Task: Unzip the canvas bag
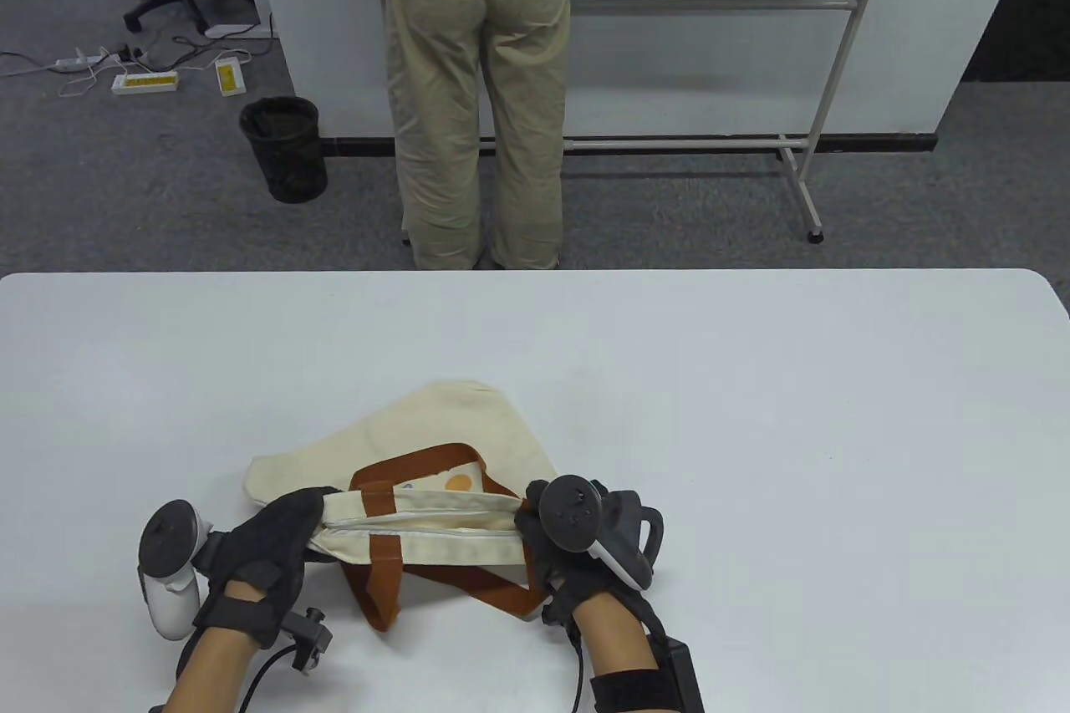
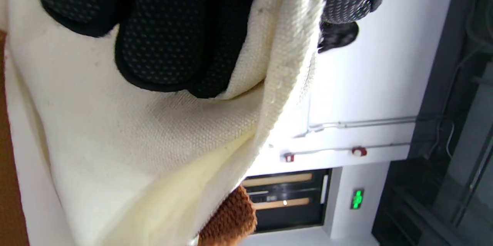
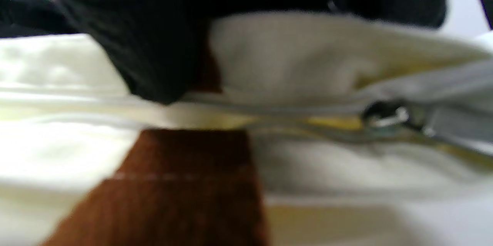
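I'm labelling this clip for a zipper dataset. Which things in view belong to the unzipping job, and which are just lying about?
Part of the job:
canvas bag
its zipper slider
left hand, gripping the bag's left end
right hand, at the bag's right end

Just lying about:
person in khaki trousers
whiteboard stand
black waste bin
power strips on the floor

Table view bright, evenly lit; right wrist view blurred.
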Demonstrator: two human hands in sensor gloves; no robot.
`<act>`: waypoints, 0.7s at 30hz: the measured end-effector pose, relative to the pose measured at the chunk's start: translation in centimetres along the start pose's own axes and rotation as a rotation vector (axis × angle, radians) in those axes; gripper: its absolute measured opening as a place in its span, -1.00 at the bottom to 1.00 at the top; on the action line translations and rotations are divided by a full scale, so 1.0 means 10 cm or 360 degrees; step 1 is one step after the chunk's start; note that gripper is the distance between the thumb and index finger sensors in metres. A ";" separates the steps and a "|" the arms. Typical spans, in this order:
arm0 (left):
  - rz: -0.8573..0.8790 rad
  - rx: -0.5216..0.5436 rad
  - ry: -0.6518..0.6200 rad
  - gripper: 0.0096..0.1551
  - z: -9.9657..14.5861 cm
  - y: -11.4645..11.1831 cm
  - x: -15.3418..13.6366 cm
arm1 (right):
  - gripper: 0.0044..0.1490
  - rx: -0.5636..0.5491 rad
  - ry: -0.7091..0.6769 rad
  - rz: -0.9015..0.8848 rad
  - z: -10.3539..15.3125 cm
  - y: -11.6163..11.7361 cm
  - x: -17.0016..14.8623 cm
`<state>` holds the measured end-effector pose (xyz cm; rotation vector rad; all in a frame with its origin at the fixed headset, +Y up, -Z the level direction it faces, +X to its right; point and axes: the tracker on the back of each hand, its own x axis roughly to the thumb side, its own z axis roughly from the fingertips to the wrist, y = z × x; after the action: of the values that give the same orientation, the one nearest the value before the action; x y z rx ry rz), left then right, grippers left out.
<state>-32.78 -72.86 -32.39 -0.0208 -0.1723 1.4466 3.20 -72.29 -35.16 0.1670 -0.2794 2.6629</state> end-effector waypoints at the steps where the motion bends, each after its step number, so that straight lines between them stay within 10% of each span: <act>1: -0.0134 -0.0004 -0.0043 -0.47 0.00 0.01 0.03 | -0.39 -0.0058 0.0028 -0.0022 0.00 -0.02 0.00; 10: -0.0584 0.0047 -0.0123 -0.48 0.04 -0.05 0.15 | -0.42 -0.0530 0.0303 -0.0433 0.09 -0.21 0.01; 21: -0.1406 0.0052 0.0006 -0.51 0.01 -0.14 0.10 | -0.39 -0.0621 0.0000 -0.0639 0.11 -0.12 0.02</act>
<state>-31.28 -72.09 -31.98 0.0722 -0.1288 0.5675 3.65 -71.36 -33.89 0.0868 -0.6805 2.1645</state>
